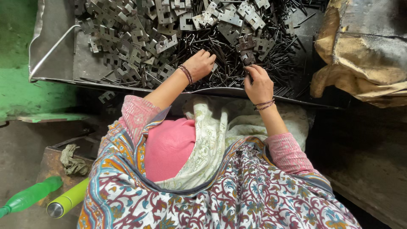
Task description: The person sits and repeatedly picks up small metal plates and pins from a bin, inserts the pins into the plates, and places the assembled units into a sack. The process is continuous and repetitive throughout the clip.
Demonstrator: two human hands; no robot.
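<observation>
A large metal tray in front of me holds a heap of stamped grey metal brackets and a pile of thin dark metal pins. My left hand rests palm down on the pins near the middle of the tray, fingers curled among them. Just to the right, my right hand pinches a small stack of brackets at the tray's front. Both wrists wear thin bangles.
A worn tan sack leans at the right of the tray. At the lower left lie a green plastic bottle, a yellow-green flask and a rag on a rusty box. A green wall is at left.
</observation>
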